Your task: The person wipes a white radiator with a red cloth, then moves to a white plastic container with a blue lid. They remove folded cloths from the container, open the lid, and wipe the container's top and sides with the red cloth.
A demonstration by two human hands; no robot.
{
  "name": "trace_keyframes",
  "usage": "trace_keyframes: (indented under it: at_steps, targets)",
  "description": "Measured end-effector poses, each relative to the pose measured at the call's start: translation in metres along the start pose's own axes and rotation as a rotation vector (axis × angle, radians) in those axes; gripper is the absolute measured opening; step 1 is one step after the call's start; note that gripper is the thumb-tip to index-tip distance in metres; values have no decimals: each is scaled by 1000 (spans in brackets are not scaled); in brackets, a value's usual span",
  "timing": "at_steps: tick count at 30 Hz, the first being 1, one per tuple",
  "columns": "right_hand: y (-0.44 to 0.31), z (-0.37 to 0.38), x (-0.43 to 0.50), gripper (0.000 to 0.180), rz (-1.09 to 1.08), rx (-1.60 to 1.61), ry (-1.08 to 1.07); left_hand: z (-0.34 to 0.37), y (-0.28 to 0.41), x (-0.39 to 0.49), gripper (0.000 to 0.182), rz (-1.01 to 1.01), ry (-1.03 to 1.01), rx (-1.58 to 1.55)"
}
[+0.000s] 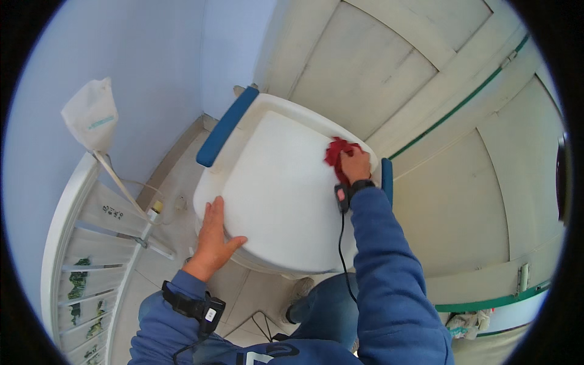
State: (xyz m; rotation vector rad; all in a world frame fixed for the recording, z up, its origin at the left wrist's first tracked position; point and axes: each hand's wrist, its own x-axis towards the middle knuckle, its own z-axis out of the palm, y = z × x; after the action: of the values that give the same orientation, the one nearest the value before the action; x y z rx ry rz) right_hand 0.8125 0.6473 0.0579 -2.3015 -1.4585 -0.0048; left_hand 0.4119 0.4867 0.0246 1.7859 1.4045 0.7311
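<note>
Before me stands a white plastic chair (283,191) with a broad seat and a blue armrest (229,127) on the left. The other blue armrest (387,180) is partly covered by my right arm. In my right hand (357,165) is a crumpled red cloth (336,150), pressed on the seat near its far right corner. My left hand (216,239) rests on the seat's near left edge, fingers and thumb spread, with nothing in it.
A white folding screen (68,205) with painted panels leans along the left wall. Over a thin pole hangs a white cloth cover (93,112). Behind the chair are cream panelled doors (365,59) with green edging. A wire from my right wrist device (341,197) trails over the seat.
</note>
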Motion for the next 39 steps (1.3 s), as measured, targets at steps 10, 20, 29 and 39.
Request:
trace_keyframes:
  at_steps: [10, 20, 29, 39]
  targets:
    - [-143, 55, -81, 34, -1102, 503, -36, -1, -2, 2, 111, 10, 2, 26]
    - [-165, 78, 31, 29, -413, 49, 5, -3, -2, 2, 112, -71, -38, 43]
    - [-172, 46, -151, 30, -982, 453, 31, -9, -1, 15, 109, -97, 38, -190]
    - [-12, -73, -268, 44, -688, 244, -102, 8, -5, 9, 112, -6, 85, 10]
